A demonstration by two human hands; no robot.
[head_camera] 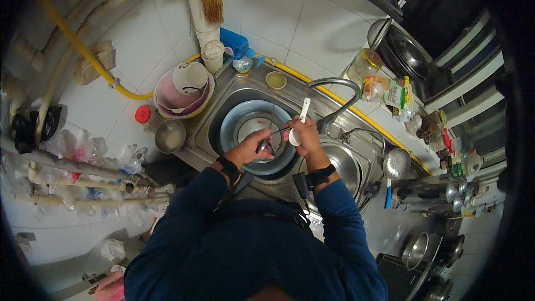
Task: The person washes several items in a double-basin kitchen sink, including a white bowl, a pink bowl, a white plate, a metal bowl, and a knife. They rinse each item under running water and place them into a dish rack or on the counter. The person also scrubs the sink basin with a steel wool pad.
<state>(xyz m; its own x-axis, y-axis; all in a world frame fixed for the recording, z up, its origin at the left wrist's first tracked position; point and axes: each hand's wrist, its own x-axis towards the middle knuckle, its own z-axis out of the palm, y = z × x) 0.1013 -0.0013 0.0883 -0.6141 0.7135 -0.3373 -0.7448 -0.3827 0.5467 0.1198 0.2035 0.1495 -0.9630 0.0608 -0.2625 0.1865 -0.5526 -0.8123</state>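
Both of my hands are over a grey-blue basin [228, 127] that sits in the left bowl of a stainless steel sink [203, 123]. My left hand [250, 147] grips a dark, shiny metal utensil [262, 146], perhaps a spoon; the fingers hide part of it. Its thin handle seems to run across to my right hand [307, 136]. That hand holds a white spoon [306, 108], with the handle pointing away from me and the bowl low beside the fingers. Something pale lies inside the basin, partly covered by the left hand.
A curved faucet [340, 110] arches beyond my right hand. In the right sink bowl rests a metal pan [349, 171]. Stacked bowls [167, 96], a metal bowl [170, 136] and a small cup [276, 80] stand around the sink. A perforated ladle [397, 164] lies to the right.
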